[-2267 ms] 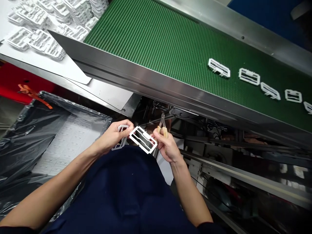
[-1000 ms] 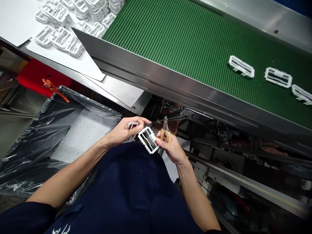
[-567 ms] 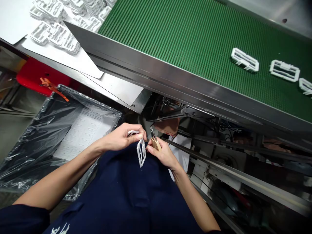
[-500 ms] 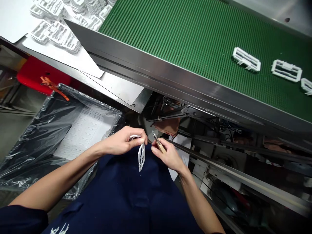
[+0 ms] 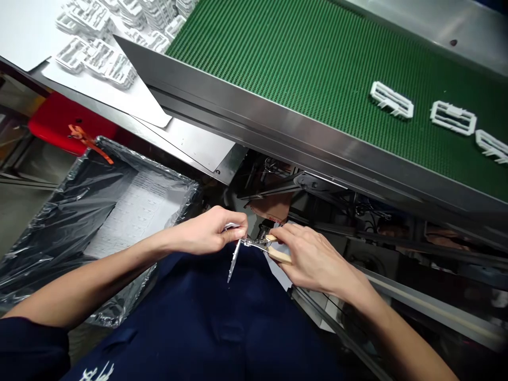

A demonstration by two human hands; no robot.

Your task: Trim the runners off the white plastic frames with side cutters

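My left hand [image 5: 216,231] pinches a white plastic frame [image 5: 234,260], which hangs almost edge-on in front of the dark blue shirt. Fingers and thumb cover the frame's upper end. My right hand [image 5: 313,256] is closed around nippers [image 5: 280,255] with pale handles, spread apart a little. The metal jaws of the nippers point left and meet the frame's edge right by my left fingertips; whether they grip any plastic is too small to tell.
A green conveyor belt [image 5: 270,47] behind a metal side rail carries several white frames [image 5: 392,100]. Stacked frames [image 5: 95,58] stand on the table at upper left. Below are a bin lined with black plastic [image 5: 51,238] and a red seat [image 5: 51,119]. Metal bars run beneath the conveyor.
The nippers have swung to point left, their jaws now at the frame, and their handles have spread. The frame has turned edge-on. Frames on the belt have shifted left.
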